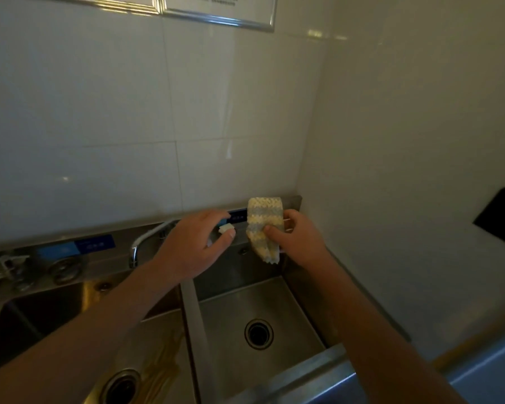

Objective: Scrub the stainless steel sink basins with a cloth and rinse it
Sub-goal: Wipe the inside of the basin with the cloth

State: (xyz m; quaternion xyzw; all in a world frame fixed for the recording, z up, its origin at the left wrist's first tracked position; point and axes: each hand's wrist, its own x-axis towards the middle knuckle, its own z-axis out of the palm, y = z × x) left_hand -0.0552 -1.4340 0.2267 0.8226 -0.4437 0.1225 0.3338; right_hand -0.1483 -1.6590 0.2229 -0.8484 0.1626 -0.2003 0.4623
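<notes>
A yellow and grey woven cloth (264,220) hangs at the back rim of the right sink basin (225,316), and my right hand (301,240) grips its lower part with thumb on the front. My left hand (193,243) reaches across beside it, thumb and fingers pinching a small white piece (226,228) at the back ledge. What that piece is cannot be told. The left sink basin (161,330) lies under my left forearm, with yellowish reflections on its floor. Both basins are steel and hold no water.
A curved faucet (134,252) points down over the left basin. Each basin has a round drain (258,333). Metal fittings (62,266) sit on the back ledge at left. A white counter (420,272) with a black object (502,220) runs along the right wall.
</notes>
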